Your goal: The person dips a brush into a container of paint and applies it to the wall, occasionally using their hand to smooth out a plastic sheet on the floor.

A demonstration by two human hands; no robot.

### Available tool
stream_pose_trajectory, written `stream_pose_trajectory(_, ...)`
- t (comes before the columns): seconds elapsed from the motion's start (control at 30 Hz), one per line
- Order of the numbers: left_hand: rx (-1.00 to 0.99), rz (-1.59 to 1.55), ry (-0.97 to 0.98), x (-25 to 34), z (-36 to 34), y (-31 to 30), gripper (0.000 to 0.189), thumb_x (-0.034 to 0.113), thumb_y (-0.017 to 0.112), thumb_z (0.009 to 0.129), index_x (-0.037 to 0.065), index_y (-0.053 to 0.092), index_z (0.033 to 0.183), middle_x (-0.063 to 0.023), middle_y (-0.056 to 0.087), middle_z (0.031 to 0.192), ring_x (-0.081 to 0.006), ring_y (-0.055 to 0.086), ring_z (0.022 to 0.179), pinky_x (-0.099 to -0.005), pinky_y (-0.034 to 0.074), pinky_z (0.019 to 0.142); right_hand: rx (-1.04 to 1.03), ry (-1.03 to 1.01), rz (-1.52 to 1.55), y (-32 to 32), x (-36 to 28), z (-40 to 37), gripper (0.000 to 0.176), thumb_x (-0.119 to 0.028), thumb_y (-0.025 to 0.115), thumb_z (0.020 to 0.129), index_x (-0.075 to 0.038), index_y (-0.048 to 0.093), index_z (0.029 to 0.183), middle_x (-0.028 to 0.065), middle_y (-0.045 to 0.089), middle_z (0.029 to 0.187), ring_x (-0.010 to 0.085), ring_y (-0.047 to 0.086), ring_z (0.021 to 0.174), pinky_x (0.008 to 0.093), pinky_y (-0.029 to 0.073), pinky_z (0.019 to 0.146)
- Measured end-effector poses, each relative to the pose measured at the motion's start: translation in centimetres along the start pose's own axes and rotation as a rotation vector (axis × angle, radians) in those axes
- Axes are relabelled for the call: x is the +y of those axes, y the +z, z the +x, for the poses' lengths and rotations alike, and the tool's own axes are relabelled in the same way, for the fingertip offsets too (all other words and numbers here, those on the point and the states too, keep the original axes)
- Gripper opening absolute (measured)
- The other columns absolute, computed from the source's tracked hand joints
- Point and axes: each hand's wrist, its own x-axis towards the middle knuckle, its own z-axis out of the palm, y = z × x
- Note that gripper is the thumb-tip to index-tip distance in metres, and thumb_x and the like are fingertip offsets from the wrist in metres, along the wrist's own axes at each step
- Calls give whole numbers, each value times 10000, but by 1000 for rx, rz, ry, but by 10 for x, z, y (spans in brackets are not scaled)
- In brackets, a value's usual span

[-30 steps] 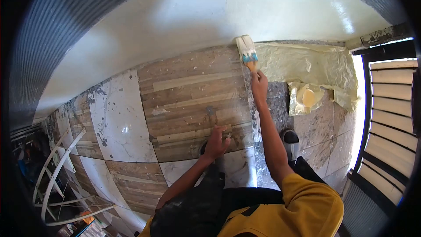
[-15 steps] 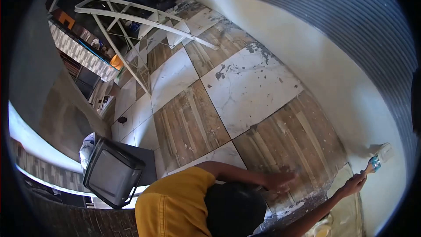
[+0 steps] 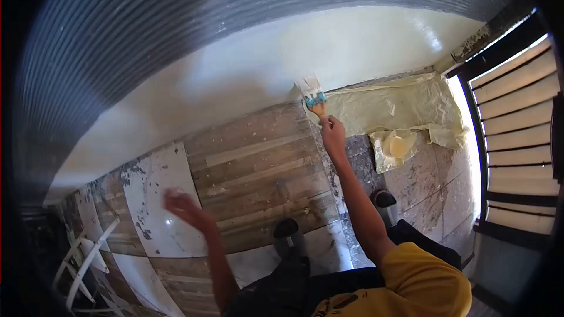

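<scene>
My right hand (image 3: 333, 131) is closed around the wooden handle of a paintbrush (image 3: 315, 100). The brush has a blue-stained ferrule and pale, paint-coated bristles, which reach the bottom of the cream wall (image 3: 247, 76). Out to the left, my left hand (image 3: 183, 205) hovers above the tiles, blurred by motion, its fingers loosely apart and nothing visible in it. Right of the brush, a pale yellow sheet (image 3: 405, 105) lies crumpled along the foot of the wall. On a smaller piece of sheeting stands a round container (image 3: 398, 147) with pale yellow contents.
Corrugated dark sheeting (image 3: 176, 29) covers the upper wall. A white metal ladder (image 3: 88, 270) stands at lower left. My shoes (image 3: 286, 229) are on the paint-spotted tile floor (image 3: 258, 164). At right is a barred door or window (image 3: 517, 135).
My view has swung right, bringing the yellow sheet, container and barred opening into sight. The brush stays in my right hand, by the wall's base. My left hand is now over the floor further left.
</scene>
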Motion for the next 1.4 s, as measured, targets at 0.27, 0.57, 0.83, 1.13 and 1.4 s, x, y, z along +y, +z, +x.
stream_pose_trajectory(0.27,-860,12,-126,-31,-227,32,431,62,607,921,22,454,1322,-77,477,1101,-148,467,873,-308,444,782,-6,-176,445,-22,-131,-7,398,-333,558,1048,-16,588,809,-51,435,616,37,374,544,264,268,485)
stream_pose_trajectory(0.57,-1344,54,103,-81,-246,30,437,172,640,927,-9,480,1292,-184,499,1118,-256,482,798,-390,449,780,39,-155,73,24,-47,19,424,-333,510,1055,44,594,879,200,560,651,306,531,592,422,423,596)
stream_pose_trajectory(0.83,-1279,137,13,-76,-244,36,442,163,652,913,-4,473,1281,-184,501,1140,-248,490,773,-375,465,722,84,70,-6,24,65,5,370,-282,599,986,64,609,856,162,560,645,266,504,569,401,410,575)
stream_pose_trajectory(1.13,-1305,176,13,-83,-248,41,481,183,686,876,5,476,1270,-185,518,1139,-253,498,758,-386,473,714,100,-67,429,-29,-35,30,342,-286,543,1049,-41,554,811,-68,371,596,31,337,521,252,239,467)
stream_pose_trajectory(1.4,-1346,190,-8,-86,-246,40,478,193,681,871,18,479,1267,-203,545,1178,-308,567,834,-398,500,764,107,129,-157,-23,44,43,446,-386,598,977,39,715,913,190,689,749,303,666,683,441,489,677)
